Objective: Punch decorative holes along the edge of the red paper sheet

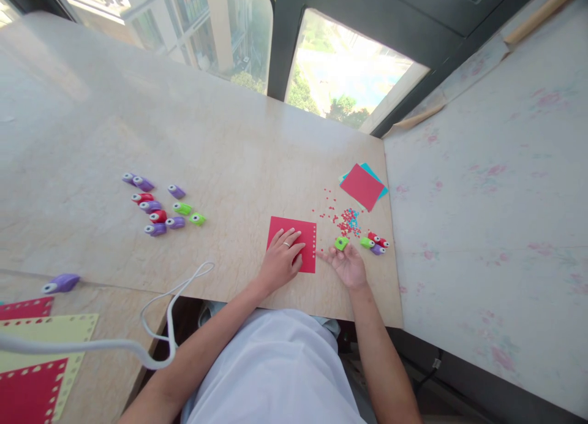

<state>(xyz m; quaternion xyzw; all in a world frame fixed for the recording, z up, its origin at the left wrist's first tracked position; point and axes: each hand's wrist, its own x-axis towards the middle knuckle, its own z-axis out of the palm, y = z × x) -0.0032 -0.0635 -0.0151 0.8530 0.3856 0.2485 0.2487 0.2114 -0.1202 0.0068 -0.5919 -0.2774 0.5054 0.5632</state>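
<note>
A red sheet of paper (309, 243) lies on the table, with a column of small punched holes along its right edge. My left hand (280, 261) rests flat on it, fingers spread and holding nothing; a ring shows on one finger. Just right of the sheet, my right hand (350, 268) is turned palm up and grips a green paper punch (341, 244). The punch is apart from the paper's edge. Beyond it lies a pile of small red and blue paper cutouts (349, 220), with some scattered leftward.
Several punches (376, 242) sit right of my right hand. Red and blue sheets (364, 187) are stacked behind. More purple, red and green punches (158, 216) stand left. A white cable (169, 326), punched sheets (76, 332) and a purple punch (62, 283) are at lower left.
</note>
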